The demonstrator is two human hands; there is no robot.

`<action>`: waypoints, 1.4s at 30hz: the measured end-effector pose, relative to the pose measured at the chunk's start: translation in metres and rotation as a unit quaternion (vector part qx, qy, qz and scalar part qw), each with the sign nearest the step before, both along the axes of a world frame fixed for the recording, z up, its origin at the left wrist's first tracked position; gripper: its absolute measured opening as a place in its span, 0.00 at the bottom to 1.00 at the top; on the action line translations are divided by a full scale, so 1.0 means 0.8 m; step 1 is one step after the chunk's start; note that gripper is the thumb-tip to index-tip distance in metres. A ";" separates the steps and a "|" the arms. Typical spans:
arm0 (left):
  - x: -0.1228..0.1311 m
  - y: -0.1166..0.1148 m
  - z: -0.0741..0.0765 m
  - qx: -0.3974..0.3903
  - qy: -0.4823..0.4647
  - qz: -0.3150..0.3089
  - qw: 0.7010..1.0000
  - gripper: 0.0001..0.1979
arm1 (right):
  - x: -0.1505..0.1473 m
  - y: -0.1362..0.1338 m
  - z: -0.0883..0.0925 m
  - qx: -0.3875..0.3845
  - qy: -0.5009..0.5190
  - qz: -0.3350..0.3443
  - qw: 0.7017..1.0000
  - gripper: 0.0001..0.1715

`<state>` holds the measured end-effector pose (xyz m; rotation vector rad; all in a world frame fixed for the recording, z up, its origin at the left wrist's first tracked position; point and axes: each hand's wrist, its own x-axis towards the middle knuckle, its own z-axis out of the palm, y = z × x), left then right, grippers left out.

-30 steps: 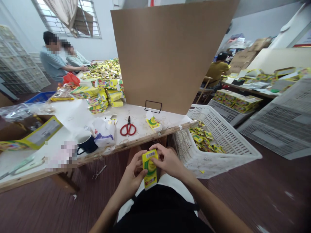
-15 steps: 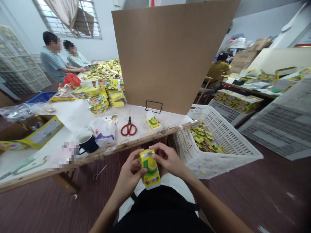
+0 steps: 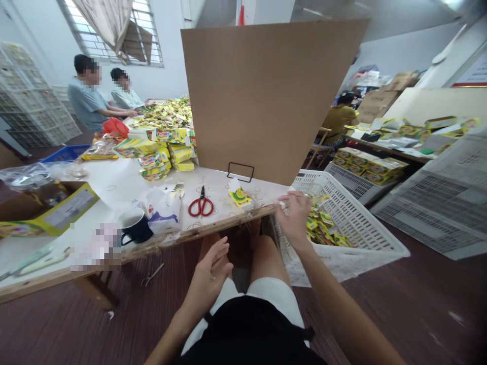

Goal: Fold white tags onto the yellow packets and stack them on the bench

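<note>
My left hand is above my lap, its fingers loosely stretched out and nothing in them. Over the near left corner of the white plastic crate, beside the table edge, my right hand is raised with its fingers apart. Inside the crate lie many yellow packs. A blurred yellow pack shows just past my right fingers. On the table near its front edge rests a small stack of yellow-and-white cards. Red-handled scissors lie left of the stack.
A large cardboard sheet stands upright behind a black wire stand. Along the table are a dark mug, a plastic bag and stacked yellow boxes. Two people work at the far left; another person sits right.
The yellow pack that both hands held has left them. My right hand has moved forward and right to the crate; my left hand has opened above my lap.
</note>
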<state>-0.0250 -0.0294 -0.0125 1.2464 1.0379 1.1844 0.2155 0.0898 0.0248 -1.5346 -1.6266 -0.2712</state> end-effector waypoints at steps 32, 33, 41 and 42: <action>-0.010 0.004 0.004 -0.142 -0.341 -0.033 0.929 0.22 | -0.117 -0.124 0.019 -0.112 0.044 0.450 0.885 0.24; -0.010 0.003 0.003 -0.140 -0.338 -0.037 0.930 0.22 | -0.116 -0.121 0.022 -0.127 0.040 0.438 0.889 0.25; -0.009 0.004 0.009 -0.150 -0.318 -0.043 0.935 0.18 | -0.111 -0.113 0.018 -0.141 0.039 0.406 0.902 0.25; -0.009 0.004 0.009 -0.153 -0.312 -0.042 0.937 0.18 | -0.111 -0.113 0.019 -0.138 0.038 0.409 0.901 0.26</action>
